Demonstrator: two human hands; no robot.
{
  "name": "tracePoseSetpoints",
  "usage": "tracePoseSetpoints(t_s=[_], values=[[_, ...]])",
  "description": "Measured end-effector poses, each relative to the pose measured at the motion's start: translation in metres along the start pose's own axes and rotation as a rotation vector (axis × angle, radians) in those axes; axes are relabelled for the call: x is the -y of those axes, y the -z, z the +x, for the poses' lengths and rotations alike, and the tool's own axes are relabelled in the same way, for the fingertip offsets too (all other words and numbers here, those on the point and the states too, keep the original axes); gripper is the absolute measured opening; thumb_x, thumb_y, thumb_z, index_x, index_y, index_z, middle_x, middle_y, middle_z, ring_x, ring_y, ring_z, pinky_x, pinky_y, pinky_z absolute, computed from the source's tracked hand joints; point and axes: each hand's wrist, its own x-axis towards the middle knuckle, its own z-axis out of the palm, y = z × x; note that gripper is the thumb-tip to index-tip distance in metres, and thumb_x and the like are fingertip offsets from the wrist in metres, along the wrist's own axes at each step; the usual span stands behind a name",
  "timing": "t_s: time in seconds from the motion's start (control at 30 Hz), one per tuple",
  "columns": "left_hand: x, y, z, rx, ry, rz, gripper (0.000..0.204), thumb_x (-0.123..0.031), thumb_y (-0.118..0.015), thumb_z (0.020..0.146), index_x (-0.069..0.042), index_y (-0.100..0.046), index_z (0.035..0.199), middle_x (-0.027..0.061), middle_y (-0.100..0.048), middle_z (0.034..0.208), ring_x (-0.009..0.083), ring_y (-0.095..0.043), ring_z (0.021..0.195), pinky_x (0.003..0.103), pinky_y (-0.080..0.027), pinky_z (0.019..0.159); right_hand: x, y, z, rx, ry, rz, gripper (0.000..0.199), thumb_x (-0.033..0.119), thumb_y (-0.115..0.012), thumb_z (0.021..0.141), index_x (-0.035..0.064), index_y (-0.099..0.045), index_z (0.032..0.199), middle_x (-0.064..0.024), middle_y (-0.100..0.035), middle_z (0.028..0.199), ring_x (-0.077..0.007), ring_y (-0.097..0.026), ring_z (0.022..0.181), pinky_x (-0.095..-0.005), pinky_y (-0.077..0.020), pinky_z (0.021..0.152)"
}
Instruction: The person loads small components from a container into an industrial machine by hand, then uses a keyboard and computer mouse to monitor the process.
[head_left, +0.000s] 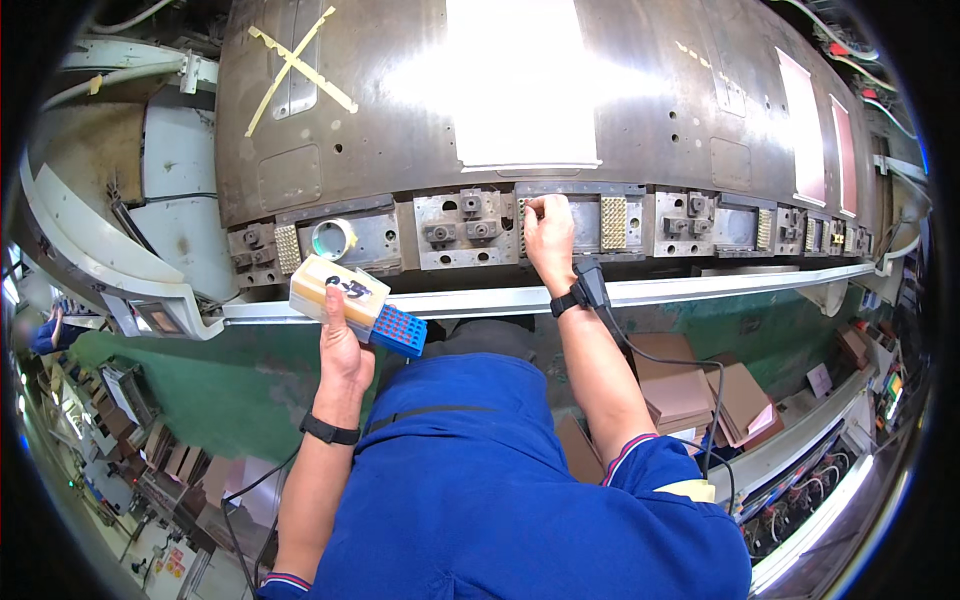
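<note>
Has a green floor [220, 385], scuffed in pale patches. Holds stacked cardboard [675, 385] at right, near a pale ledge [790, 438] and tangled cables [800, 500]. Glows along a white strip [815, 525] at lower right. Looks cluttered at left, with brown boards [187, 462], small and bent toward the rim.

Short, bold, dark characters, apparently handwritten, stand on the upper face of the cream-and-yellow box [362, 299] and appear inverted from the wearer's viewpoint. A large X-shaped sign in yellow adhesive tape [297, 62] is fixed to the upper left of the grey metal panel [385, 150]. At lower left, a pale sheet [174, 561] bears small red and orange marks; these are too small and blurred to read.
</note>
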Motion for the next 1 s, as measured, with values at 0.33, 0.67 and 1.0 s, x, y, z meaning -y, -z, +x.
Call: tracePoseSetpoints(t_s=[0.33,0.67,1.0], values=[[-0.007,0.000,0.003,-0.012,-0.006,0.003,0.071,-0.061,-0.068,0.090,-0.011,-0.050,0.138,0.0064,-0.064,0.122,0.0236,-0.064,0.110,0.043,-0.053,0.099,-0.014,-0.006,0.004,-0.006,0.049,-0.078,0.008,0.005,-0.071,0.085,0.0028,-0.066,0.090,-0.0153,-0.064,0.091,-0.0323,-0.064,0.083,-0.0418,-0.0525,0.075],[-0.013,-0.032,0.000,0.059,-0.050,-0.062,0.067,-0.055,-0.070,0.091,-0.008,-0.050,0.135,0.0068,-0.064,0.113,0.0213,-0.068,0.100,0.043,-0.062,0.085,0.144,0.045,-0.057,0.830,-0.054,0.616,0.011,0.010,-0.072,0.092,0.0019,-0.073,0.099,-0.0045,-0.071,0.093,-0.0126,-0.065,0.088,-0.0293,-0.0529,0.081],[-0.004,-0.036,-0.006,0.070,-0.052,-0.026,0.063,-0.051,-0.071,0.093,-0.009,-0.051,0.135,0.0051,-0.063,0.118,0.0185,-0.066,0.106,0.039,-0.058,0.090,0.141,0.046,-0.061,0.895,-0.412,0.943,0.008,0.005,-0.068,0.095,0.0019,-0.068,0.102,-0.0046,-0.071,0.095,-0.0095,-0.065,0.087,-0.0258,-0.0535,0.075]])
